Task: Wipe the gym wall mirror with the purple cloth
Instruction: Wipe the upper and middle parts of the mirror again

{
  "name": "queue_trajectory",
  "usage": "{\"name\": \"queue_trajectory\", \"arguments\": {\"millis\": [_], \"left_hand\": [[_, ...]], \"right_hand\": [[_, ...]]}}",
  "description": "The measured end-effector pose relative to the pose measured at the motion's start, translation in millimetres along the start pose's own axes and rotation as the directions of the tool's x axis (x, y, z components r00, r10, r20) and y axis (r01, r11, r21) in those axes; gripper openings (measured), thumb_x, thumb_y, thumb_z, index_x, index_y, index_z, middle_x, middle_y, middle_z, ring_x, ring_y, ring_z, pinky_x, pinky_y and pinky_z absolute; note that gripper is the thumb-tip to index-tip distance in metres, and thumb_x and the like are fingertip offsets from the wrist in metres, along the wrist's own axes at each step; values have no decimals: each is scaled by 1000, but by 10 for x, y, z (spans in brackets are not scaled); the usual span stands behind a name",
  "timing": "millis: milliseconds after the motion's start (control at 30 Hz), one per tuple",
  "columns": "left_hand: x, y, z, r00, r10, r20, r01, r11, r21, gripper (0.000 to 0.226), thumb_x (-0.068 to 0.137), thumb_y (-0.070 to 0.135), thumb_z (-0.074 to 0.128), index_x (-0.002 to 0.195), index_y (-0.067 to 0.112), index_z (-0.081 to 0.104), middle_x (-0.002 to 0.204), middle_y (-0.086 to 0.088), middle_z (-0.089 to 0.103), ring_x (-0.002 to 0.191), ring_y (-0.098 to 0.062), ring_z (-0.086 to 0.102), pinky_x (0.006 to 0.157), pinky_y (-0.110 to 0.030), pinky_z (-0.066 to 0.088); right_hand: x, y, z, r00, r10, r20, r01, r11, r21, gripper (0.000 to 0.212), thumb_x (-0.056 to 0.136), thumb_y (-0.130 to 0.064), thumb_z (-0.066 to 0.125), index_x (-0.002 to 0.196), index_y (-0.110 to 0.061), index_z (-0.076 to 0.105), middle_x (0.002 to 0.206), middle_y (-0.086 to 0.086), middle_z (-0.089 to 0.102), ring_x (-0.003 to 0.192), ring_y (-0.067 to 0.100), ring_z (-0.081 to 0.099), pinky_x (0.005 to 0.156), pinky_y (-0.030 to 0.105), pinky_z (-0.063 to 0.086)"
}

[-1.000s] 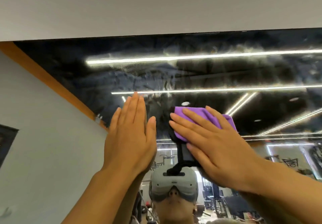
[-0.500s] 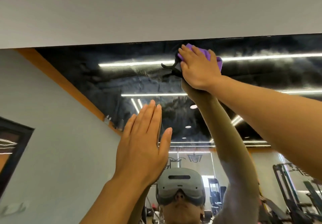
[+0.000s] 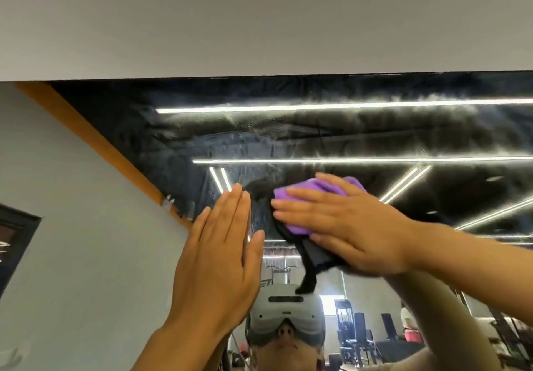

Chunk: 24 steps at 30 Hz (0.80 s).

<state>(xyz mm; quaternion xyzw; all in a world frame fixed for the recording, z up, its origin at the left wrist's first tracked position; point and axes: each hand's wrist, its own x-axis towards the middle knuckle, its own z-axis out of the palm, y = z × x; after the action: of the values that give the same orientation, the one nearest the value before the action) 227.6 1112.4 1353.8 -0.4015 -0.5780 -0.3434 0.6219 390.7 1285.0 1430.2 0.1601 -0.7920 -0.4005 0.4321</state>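
The wall mirror [image 3: 317,134] fills the middle of the view, streaked and hazy, reflecting ceiling light strips. My right hand [image 3: 343,226] lies flat with straight fingers on the bunched purple cloth [image 3: 300,194], pressing it against the glass near the middle of the mirror. A dark edge of the cloth hangs below the hand. My left hand [image 3: 222,258] rests flat on the mirror just left of the cloth, fingers straight and together, holding nothing.
A white wall [image 3: 259,18] runs above the mirror's top edge. The glass reflects a grey side wall with an orange band [image 3: 95,145], the person wearing a grey headset [image 3: 285,316], and gym machines [image 3: 360,333] at the lower right.
My right hand has swept the cloth down from the mirror's top edge to mid-height, beside my left hand. The left hand has stayed flat on the glass.
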Motion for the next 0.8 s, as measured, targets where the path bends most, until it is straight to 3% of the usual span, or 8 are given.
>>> {"name": "queue_trajectory", "arguments": {"millis": [133, 267, 333, 400, 500, 567, 700, 800], "left_hand": [[-7, -25, 19, 1000, 7, -11, -7, 1000, -17, 63, 95, 61, 8, 152, 36, 1, 160, 22, -2, 142, 12, -17, 113, -11, -16], [-14, -47, 40, 1000, 9, -24, -10, 1000, -21, 62, 98, 62, 9, 153, 34, 6, 160, 20, 2, 143, 11, -14, 113, -11, -15], [-11, -63, 51, 1000, 22, -19, -22, 1000, -21, 63, 98, 61, 9, 155, 32, 9, 161, 18, 6, 145, 9, -11, 115, -13, -13], [-11, -65, 60, 1000, 22, -20, -22, 1000, -20, 64, 99, 60, 9, 156, 30, 12, 161, 17, 8, 145, 9, -10, 116, -14, -12], [-16, -50, 48, 999, 8, -45, -10, 999, -38, 64, 99, 56, 14, 156, 27, 13, 161, 16, 7, 146, 8, -8, 116, -14, -12], [-18, -47, 30, 995, -57, -77, 52, 996, -67, 64, 97, 56, 11, 155, 28, 7, 160, 17, 0, 146, 7, -12, 117, -16, -13], [-35, -110, 4, 987, -140, -82, 134, 988, -71, 64, 91, 57, 0, 149, 32, -6, 156, 19, -10, 144, 7, -17, 114, -15, -16], [-39, -142, -17, 990, -119, -68, 116, 992, -53, 59, 94, 53, 5, 148, 34, -9, 155, 21, -13, 138, 13, -25, 111, -12, -20]], "right_hand": [[406, 553, -164, 940, 285, -188, -291, 957, -2, 53, 103, -41, 25, 156, -37, 26, 163, -18, 21, 152, 2, 12, 123, 33, -1], [779, 1009, -347, 684, 669, -291, -676, 731, 92, 50, 108, -30, 31, 158, -26, 25, 167, -6, 18, 153, 14, 12, 123, 45, 2], [853, 938, -316, 637, 709, -304, -721, 687, 92, 51, 108, -29, 30, 159, -22, 24, 167, -4, 18, 154, 18, 13, 123, 48, 2], [801, 692, -213, 706, 641, -301, -653, 754, 74, 52, 107, -31, 29, 159, -24, 23, 167, -6, 18, 154, 15, 12, 122, 46, 1], [516, 137, -14, 887, 398, -233, -407, 913, 10, 57, 101, -39, 25, 157, -30, 26, 164, -15, 18, 152, 4, 7, 124, 43, -2], [283, -201, 95, 961, 234, -149, -236, 972, 5, 55, 102, -38, 28, 157, -33, 26, 162, -18, 17, 152, 2, 4, 124, 40, -6], [-1, -403, 140, 1000, -29, -12, 29, 999, 27, 52, 104, -34, 32, 156, -32, 31, 163, -19, 22, 153, 3, 7, 123, 44, -3], [159, -214, 13, 996, -83, 14, 82, 996, 43, 50, 104, -33, 32, 154, -35, 34, 162, -19, 26, 152, 1, 11, 125, 43, -2]]}}
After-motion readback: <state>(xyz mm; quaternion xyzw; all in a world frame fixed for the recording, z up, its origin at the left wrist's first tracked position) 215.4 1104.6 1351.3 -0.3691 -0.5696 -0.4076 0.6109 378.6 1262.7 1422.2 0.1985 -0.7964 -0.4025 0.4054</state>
